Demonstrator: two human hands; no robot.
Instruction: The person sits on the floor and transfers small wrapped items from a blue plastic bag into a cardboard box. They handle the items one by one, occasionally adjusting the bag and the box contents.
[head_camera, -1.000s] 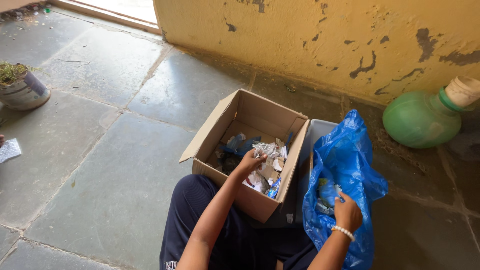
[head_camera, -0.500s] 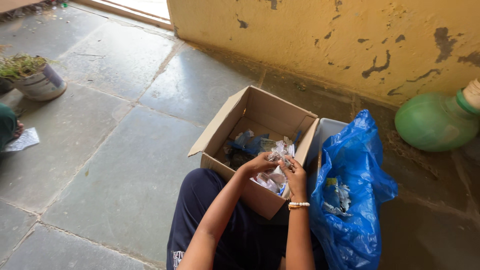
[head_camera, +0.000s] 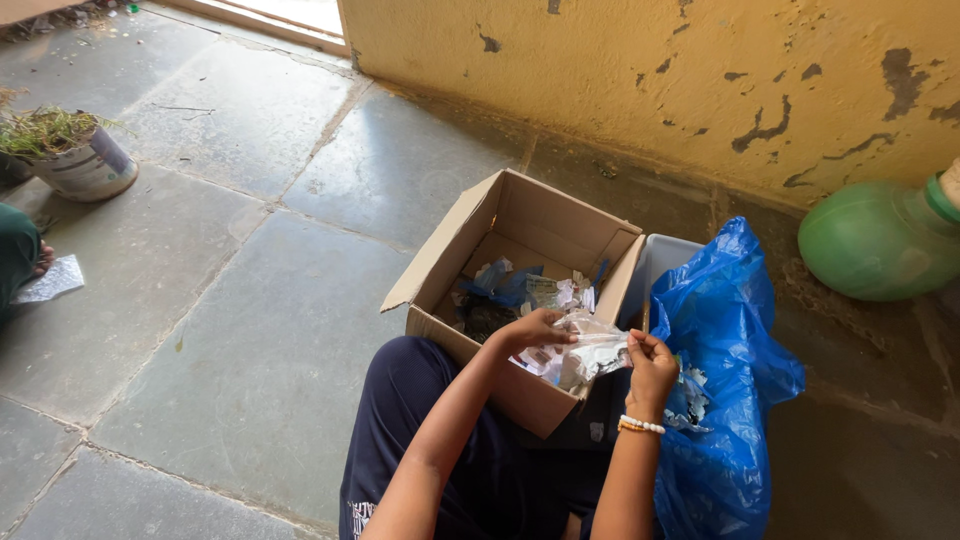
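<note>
Crumpled silvery wrapper (head_camera: 592, 352) between hands

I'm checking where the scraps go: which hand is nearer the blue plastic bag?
Right. The right hand holds a crumpled wrapper just beside the blue plastic bag; the left hand is farther off, over the cardboard box.

One cardboard box (head_camera: 520, 290), one blue plastic bag (head_camera: 725, 380), one green pot (head_camera: 880, 240), one potted plant (head_camera: 75, 155) — two hands (head_camera: 535, 328), wrappers too many to count.

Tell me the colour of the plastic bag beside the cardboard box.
Bright blue plastic bag; head view shows it.
</note>
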